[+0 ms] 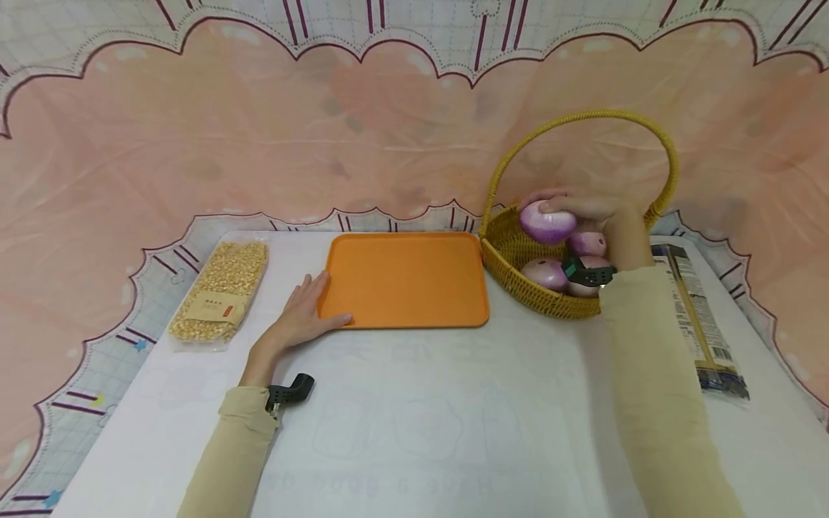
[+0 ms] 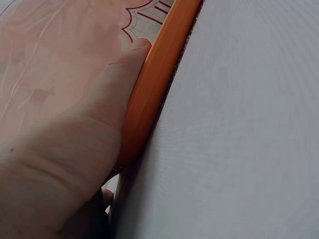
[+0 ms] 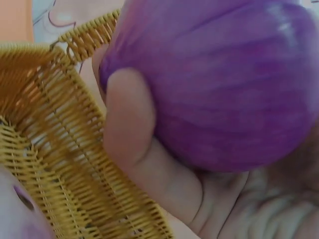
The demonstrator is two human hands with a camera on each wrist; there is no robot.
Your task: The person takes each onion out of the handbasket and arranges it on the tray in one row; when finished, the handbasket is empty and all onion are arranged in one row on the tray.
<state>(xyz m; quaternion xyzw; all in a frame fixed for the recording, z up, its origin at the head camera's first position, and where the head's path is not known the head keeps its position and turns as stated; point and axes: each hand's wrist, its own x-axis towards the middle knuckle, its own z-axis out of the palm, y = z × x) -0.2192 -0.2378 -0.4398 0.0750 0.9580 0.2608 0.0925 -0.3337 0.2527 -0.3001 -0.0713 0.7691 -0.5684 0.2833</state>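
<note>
My right hand [image 1: 586, 206] grips a purple onion [image 1: 547, 221] above the rim of a yellow wicker basket [image 1: 537, 298]. In the right wrist view the onion [image 3: 224, 84] is large and glossy, with a finger curled against it. More purple-pink onions [image 1: 545, 273] lie inside the basket, partly hidden by the right wrist. My left hand [image 1: 303, 316] rests at the near left corner of an orange tray [image 1: 404, 280], fingers along its left side and thumb at the front edge. In the left wrist view, the thumb [image 2: 107, 97] lies straight along the tray's rim [image 2: 149, 89].
A clear bag of yellow corn kernels [image 1: 220, 291] lies at the left of the white table [image 1: 414, 417]. A long printed packet [image 1: 702, 324] lies to the right, partly behind the right sleeve. The basket's tall handle [image 1: 602, 115] arches over it, close to the patterned cloth [image 1: 388, 144].
</note>
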